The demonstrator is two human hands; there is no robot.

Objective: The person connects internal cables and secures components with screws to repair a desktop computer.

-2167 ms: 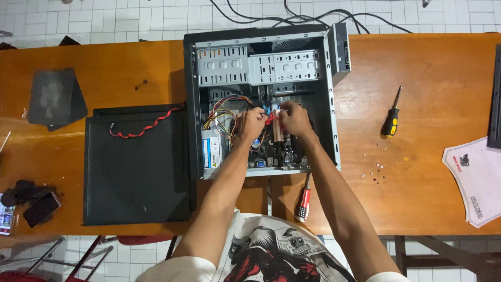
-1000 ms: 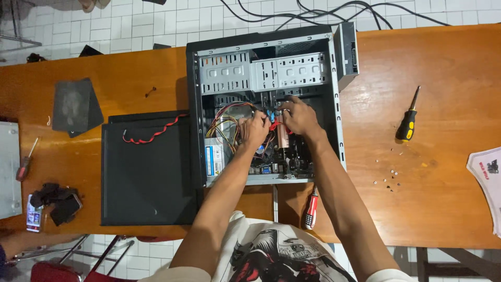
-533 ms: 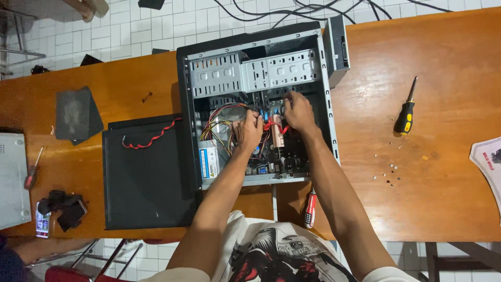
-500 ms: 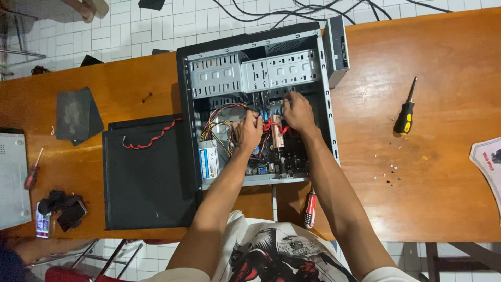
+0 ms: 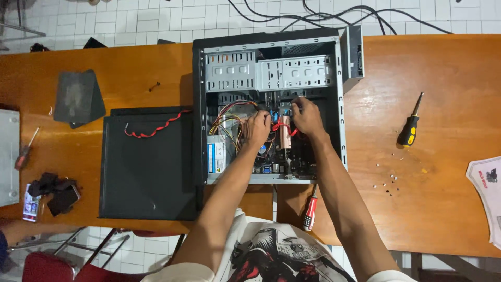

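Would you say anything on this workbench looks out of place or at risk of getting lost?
Yes: small loose screws lie scattered on the bare wooden table, right of the open computer case and below the yellow-handled screwdriver, in no tray. The red-handled screwdriver sits at the table's near edge. Both hands are inside the case.

Bright, even light from overhead falls on the glossy orange-brown wooden bench (image 5: 433,172), which throws back soft pale glare on its right half and near its left edge. The inside of the open black steel computer case (image 5: 271,109) sits in shadow, so the boards and wires beneath the two hands are dim and hard to read. Focus is sharp at the middle, with slight softening and bending towards the corners.
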